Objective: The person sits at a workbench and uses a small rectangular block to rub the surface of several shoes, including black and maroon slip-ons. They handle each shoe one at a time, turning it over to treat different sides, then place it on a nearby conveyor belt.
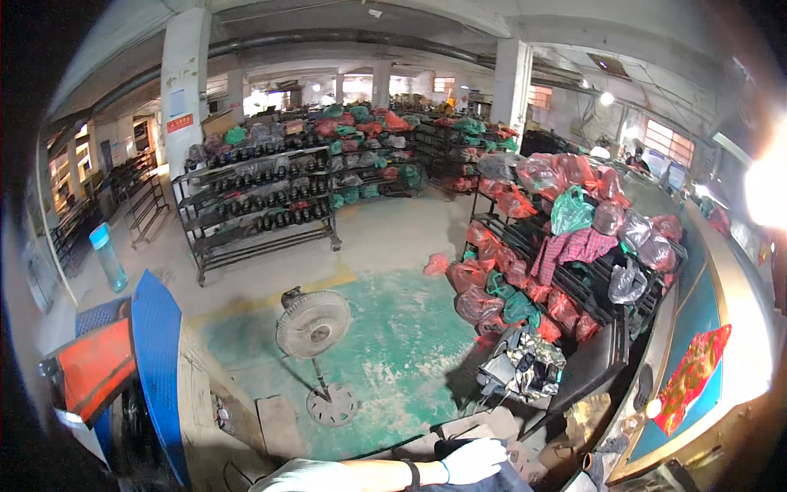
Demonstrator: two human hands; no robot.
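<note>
My left hand (477, 462), in a white glove, reaches in from the lower edge and points to the right. A dark band (411, 473) circles the wrist, with a thin blue one beside it. The fingers lie fairly flat over a dark, cloth-like piece (510, 479), and nothing shows gripped in them. Much of that piece is cut off by the lower edge. Grey-brown flat pieces (484, 424) lie just beyond the hand. My right hand is out of view.
A standing fan (313, 325) is ahead on the green floor. Racks with dark shoes (270, 193) stand behind it. Red, green and grey bags (479, 305) fill a rack at right, near a camouflage bundle (525, 365). Blue panels (157, 369) and an orange panel (94, 369) stand at left.
</note>
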